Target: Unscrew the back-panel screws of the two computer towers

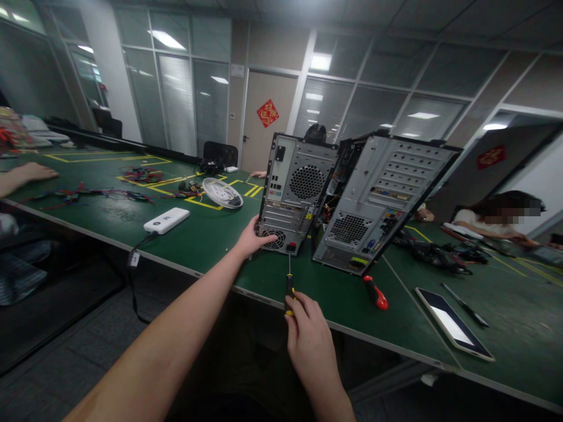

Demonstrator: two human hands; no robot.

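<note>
My right hand (310, 331) is closed around the black and yellow handle of a screwdriver (289, 287). Its shaft points up to the lower edge of a computer case (285, 176), near the power socket; whether the tip sits in a screw I cannot tell. With the thumb over the rear fan grille and the fingers behind the side, my left hand (250, 239) grips that case's lower left corner. A second computer case (369, 193) leans at a tilt beside it, to the right. Under the second case lies a red-handled screwdriver (376, 293).
On the green table (211, 234) lie a white power bank (167, 220) with a cable, a white round cover (223, 193) and loose wires (141, 174). A tablet (453, 322), a pen (465, 305) and black cables (433, 252) are at right. Other people sit around the table.
</note>
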